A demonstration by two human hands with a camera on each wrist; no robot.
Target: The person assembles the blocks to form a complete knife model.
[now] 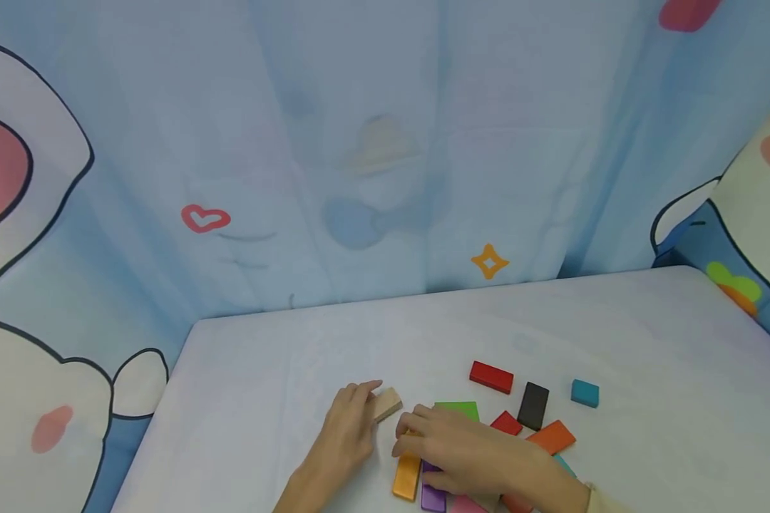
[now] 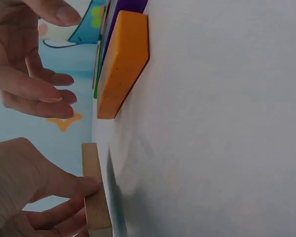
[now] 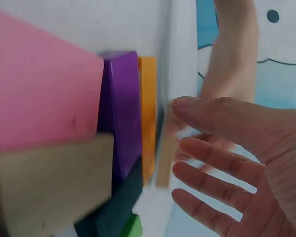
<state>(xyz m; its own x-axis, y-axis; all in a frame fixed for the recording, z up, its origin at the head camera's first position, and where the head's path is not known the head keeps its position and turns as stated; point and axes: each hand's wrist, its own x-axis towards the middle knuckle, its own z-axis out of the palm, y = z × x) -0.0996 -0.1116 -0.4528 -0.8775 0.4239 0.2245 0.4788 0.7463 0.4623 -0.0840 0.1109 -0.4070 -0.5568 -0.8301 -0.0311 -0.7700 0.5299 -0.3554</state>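
My left hand (image 1: pixel 348 431) pinches a plain wooden block (image 1: pixel 388 404) between thumb and fingers. In the left wrist view that wooden block (image 2: pixel 94 197) appears slightly off the tabletop, its shadow beside it. Above the yellow-orange block (image 1: pixel 407 476) hovers my right hand (image 1: pixel 452 445). Its fingers are spread and loosely bent, with nothing between them in the right wrist view, where the hand (image 3: pixel 256 163) stands apart from the blocks. A purple block (image 3: pixel 123 113) lies beside the yellow-orange one. My right hand and forearm partly cover the cluster in the head view.
Near the right hand lie a green block (image 1: pixel 458 410), red blocks (image 1: pixel 491 377), a black block (image 1: pixel 533 406), an orange block (image 1: pixel 553 437) and a blue block (image 1: pixel 584 393). A pink block (image 3: pixel 44 84) sits close to the right wrist. Behind the white table (image 1: pixel 263 385) hangs a printed blue curtain (image 1: pixel 359 142).
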